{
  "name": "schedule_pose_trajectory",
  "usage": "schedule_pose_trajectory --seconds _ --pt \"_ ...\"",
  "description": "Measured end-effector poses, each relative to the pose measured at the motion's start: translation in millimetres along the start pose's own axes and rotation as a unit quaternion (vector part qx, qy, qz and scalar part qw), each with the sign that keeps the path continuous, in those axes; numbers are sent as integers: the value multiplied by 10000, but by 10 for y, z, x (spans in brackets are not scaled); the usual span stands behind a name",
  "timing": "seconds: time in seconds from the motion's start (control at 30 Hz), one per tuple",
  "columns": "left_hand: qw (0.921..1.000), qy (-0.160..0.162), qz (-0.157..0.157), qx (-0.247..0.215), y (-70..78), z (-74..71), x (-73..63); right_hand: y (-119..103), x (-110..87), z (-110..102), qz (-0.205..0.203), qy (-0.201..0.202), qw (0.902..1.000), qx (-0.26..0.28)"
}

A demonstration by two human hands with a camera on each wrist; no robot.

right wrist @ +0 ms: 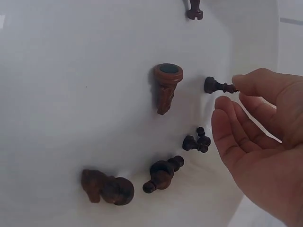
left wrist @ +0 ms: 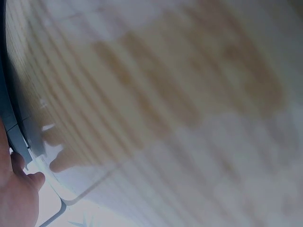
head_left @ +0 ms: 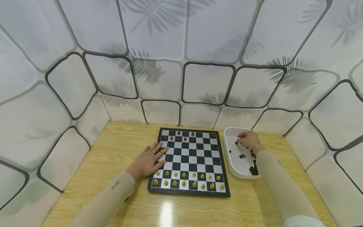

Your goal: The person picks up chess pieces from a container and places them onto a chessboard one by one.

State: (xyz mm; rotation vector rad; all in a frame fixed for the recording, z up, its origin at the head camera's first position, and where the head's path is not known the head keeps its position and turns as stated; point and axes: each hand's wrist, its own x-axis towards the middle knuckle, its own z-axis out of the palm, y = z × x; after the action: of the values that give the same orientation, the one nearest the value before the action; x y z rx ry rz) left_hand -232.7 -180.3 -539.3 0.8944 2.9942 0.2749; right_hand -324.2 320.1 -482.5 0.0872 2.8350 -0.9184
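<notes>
My left hand (head_left: 147,160) rests on the left edge of the black-and-white chessboard (head_left: 188,152), fingers spread over its squares. Inside the white tray (head_left: 234,162) to the board's right, my right hand (head_left: 250,140) pinches a small dark chess pawn (right wrist: 218,85) by its head end, between thumb and fingertips. Near those fingers in the right wrist view lie a brown chess piece (right wrist: 166,87), small dark pawns (right wrist: 194,143) and a knight (right wrist: 97,186). Light yellow pieces (head_left: 183,183) fill the board's two near rows; several dark pieces (head_left: 178,138) stand along its far side.
A black and pale yellow item (head_left: 253,168) lies at the tray's near right corner. The wooden table (head_left: 113,148) meets patterned fabric walls (head_left: 208,82) at the back and sides. The left wrist view shows mostly blurred table and wall.
</notes>
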Motion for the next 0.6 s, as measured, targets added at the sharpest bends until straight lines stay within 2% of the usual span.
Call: schedule_pose_trajectory --seconds 0.23,0.4,0.6 --pt "10000 -15 -7 36 -2 -2 -6 32 28 18 -143 -75 9998 -105" --pt "10000 -73 -26 60 2 -5 -1 -15 8 11 -341 -27 9983 -474" --pt "9999 -57 -32 92 -7 6 8 -10 67 33 -264 -198 9964 -785"
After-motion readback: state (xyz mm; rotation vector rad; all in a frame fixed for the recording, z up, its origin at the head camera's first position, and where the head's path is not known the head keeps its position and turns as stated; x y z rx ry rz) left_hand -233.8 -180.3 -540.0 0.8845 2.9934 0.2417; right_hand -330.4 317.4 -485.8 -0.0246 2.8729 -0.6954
